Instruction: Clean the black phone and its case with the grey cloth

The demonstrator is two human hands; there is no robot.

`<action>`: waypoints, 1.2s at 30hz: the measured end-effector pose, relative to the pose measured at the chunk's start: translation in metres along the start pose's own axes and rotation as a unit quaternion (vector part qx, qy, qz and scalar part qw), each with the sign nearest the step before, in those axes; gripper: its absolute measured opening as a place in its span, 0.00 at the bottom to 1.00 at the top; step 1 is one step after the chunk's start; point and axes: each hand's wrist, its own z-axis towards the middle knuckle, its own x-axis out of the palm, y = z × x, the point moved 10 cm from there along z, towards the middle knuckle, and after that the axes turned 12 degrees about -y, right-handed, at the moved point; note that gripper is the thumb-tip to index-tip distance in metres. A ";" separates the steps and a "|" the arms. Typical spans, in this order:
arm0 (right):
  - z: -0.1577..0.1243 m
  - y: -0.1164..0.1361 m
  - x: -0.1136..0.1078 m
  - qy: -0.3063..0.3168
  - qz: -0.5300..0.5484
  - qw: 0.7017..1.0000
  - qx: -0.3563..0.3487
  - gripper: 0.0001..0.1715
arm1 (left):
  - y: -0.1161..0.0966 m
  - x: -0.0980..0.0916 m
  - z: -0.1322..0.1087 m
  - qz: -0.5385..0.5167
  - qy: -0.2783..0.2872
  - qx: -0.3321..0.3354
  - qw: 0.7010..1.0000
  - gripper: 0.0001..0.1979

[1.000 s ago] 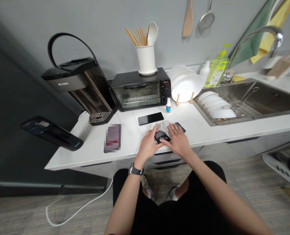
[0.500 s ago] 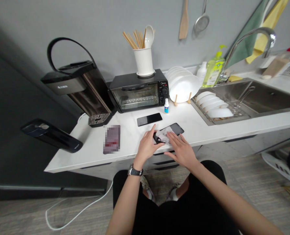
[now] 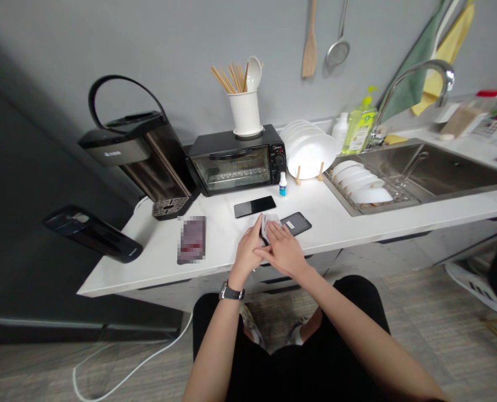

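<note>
Both my hands meet at the front of the white counter [image 3: 349,220]. My left hand [image 3: 247,254] and my right hand [image 3: 282,249] are closed together around a small pale cloth [image 3: 266,225] bunched between the fingers. A dark phone [image 3: 296,223] lies flat just right of my hands, partly hidden by the fingertips. A second black phone [image 3: 254,206] lies just behind them. A small white bottle with a blue label [image 3: 282,184] stands in front of the toaster oven.
A black toaster oven [image 3: 235,162] carries a white utensil holder [image 3: 244,111]. Left stands a dark water dispenser [image 3: 142,153]; a blurred dark item [image 3: 192,239] lies on the counter. White plates [image 3: 311,155] and a sink [image 3: 433,167] with bowls are at right.
The cloth was spread over the phone under my flat hands; now it is gathered up between both hands and the phone lies uncovered. The view shifted slightly.
</note>
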 end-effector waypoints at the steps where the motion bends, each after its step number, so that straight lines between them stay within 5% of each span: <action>1: -0.005 0.010 -0.001 0.001 0.014 1.000 -0.011 0.47 | 0.002 0.000 0.000 0.014 0.000 -0.007 1.000 0.48; 6: -0.034 0.015 -0.020 0.006 0.020 0.999 -0.040 0.45 | -0.004 -0.004 -0.002 0.021 -0.007 -0.001 1.000 0.48; 11: -0.039 -0.047 -0.044 -0.037 -0.072 0.997 0.012 0.39 | -0.009 -0.008 -0.001 -0.023 -0.014 0.005 1.000 0.52; 16: -0.013 -0.096 -0.052 -0.076 -0.137 0.984 0.083 0.39 | -0.010 -0.006 0.001 -0.034 -0.012 0.013 0.999 0.52; 19: 0.003 -0.075 -0.035 -0.060 -0.112 0.989 0.074 0.42 | -0.007 -0.006 0.001 -0.032 -0.017 0.016 0.999 0.50; 23: 0.003 -0.009 -0.009 -0.009 -0.021 1.000 0.002 0.41 | -0.007 -0.003 0.000 -0.023 -0.010 0.034 0.999 0.46; 28: -0.020 0.021 -0.015 0.004 0.023 0.999 -0.040 0.36 | -0.008 -0.002 0.001 -0.001 -0.006 0.031 1.000 0.45; 31: -0.032 -0.002 -0.027 -0.012 -0.015 0.999 -0.028 0.37 | -0.010 -0.004 0.000 -0.009 -0.009 0.029 0.999 0.47; 36: -0.032 -0.076 -0.049 -0.060 -0.106 0.991 0.049 0.38 | -0.012 -0.005 0.000 -0.019 -0.006 0.025 0.999 0.52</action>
